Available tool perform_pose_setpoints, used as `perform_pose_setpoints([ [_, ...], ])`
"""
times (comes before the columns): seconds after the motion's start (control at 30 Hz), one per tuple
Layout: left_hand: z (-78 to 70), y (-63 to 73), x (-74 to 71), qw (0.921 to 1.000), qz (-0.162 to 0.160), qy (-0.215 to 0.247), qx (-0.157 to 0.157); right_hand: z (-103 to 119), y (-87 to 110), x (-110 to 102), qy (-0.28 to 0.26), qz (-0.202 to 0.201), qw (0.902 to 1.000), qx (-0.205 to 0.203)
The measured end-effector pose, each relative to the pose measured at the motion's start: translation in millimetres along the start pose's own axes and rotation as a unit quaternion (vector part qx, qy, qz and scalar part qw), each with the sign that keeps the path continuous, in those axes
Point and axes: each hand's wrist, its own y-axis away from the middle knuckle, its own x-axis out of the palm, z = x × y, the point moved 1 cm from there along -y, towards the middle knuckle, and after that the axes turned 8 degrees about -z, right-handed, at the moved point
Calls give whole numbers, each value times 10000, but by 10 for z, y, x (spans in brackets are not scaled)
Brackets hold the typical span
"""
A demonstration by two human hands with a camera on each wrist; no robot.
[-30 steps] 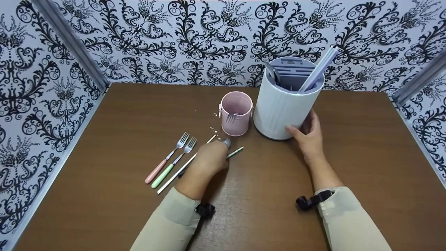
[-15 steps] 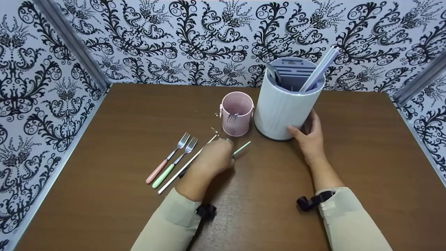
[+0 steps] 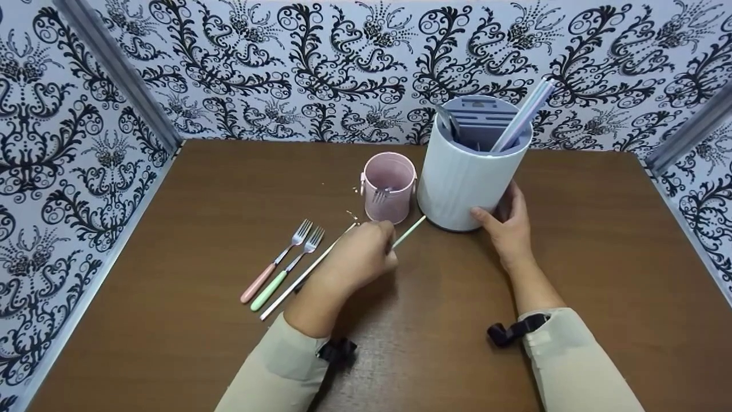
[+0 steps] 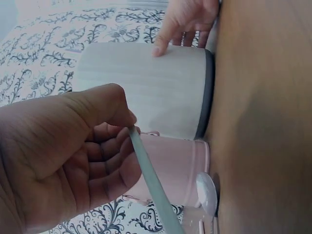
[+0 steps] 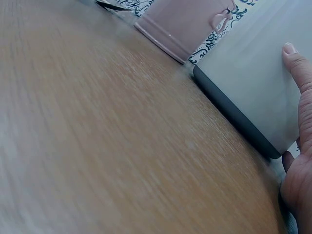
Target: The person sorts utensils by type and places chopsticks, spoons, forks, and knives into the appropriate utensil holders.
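Observation:
My left hand (image 3: 355, 252) pinches a pale green chopstick (image 3: 409, 232) between thumb and finger, its thin end pointing up and right. In the left wrist view the chopstick (image 4: 153, 183) slants down from the fingertips, the other fingers loosely curled. My right hand (image 3: 510, 232) grips the tall white utensil holder (image 3: 466, 189) low on its right side, thumb in front, fingers partly hidden behind. Just beyond my left hand stands a pink cup (image 3: 374, 213) with a fork's tines (image 3: 380, 195) at its rim. A spoon (image 4: 207, 194) lies near the cup, hidden in the head view.
Left of my hand lie a pink-handled fork (image 3: 260, 281), a green-handled fork (image 3: 270, 290) and a white chopstick (image 3: 297, 281) on the brown table (image 3: 217, 189). Pastel sticks (image 3: 523, 117) and metal cutlery (image 3: 452, 126) stand in the holder. Patterned walls (image 3: 240, 68) enclose the back and sides.
My left hand has shifted up and right with the green chopstick, whose tip now comes near the white holder's base. The right hand and holder have stayed in place.

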Motion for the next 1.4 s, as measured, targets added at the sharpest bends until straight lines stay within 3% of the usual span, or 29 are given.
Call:
perform_pose_setpoints([
  [0.3, -98, 24, -75, 9978, -428, 480, 168, -11, 12, 0, 49, 7, 9999, 88],
  [0.6, -245, -9, -126, 9884, -998, 1069, 419, -26, 12, 30, 61, -42, 9999, 97],
  [1.13, -514, -362, -355, 9742, -1162, 1818, 657, -5, -5, -4, 161, -79, 9998, 64],
  [1.3, -621, -463, -468, 9623, -1265, 2313, 672, 7, -5, 4, 147, -70, 9998, 83],
  [1.4, -689, -528, -544, 9477, -1413, 2757, 768, 12, 1, 9, 108, -48, 9999, 103],
])
